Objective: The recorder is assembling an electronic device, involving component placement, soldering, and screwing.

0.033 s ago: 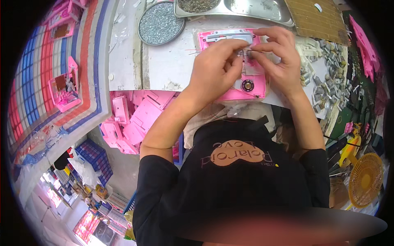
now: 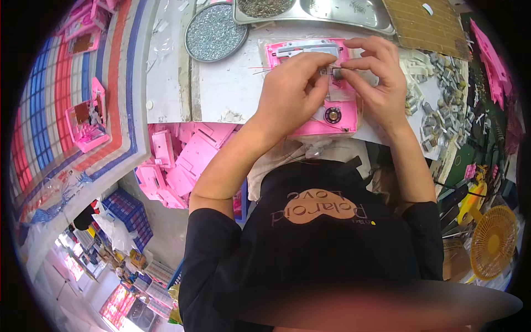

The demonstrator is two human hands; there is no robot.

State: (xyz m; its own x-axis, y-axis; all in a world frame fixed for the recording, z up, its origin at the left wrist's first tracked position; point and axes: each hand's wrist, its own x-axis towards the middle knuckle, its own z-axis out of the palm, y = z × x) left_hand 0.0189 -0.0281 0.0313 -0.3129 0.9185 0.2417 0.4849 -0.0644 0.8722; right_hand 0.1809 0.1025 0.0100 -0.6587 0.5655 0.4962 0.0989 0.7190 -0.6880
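A pink plastic housing (image 2: 312,128) lies on the worktable in front of me, with a round black speaker (image 2: 333,115) near its close end and a grey-white strip-shaped piece (image 2: 307,48) across its far end. Over its middle, my left hand (image 2: 290,91) is closed in a pinch of thumb and fingers; what sits inside is hidden. Thin red and dark wires (image 2: 260,68) stick out past its left side. Facing it, my right hand (image 2: 381,80) pinches a small grey metal part (image 2: 336,72) with thumb and index finger, the other fingers curved above.
A round tray (image 2: 216,33) of small silvery pieces stands far left, beside a steel tray (image 2: 348,14) with dark screws. Small grey metal parts (image 2: 448,105) are heaped at right near cardboard (image 2: 428,27). Pink panels (image 2: 193,160) fill a container below left; a yellow fan (image 2: 494,243) stands at right.
The fingertips have shifted very slightly, and the small grey part between them shows more plainly. The housing stays in place.
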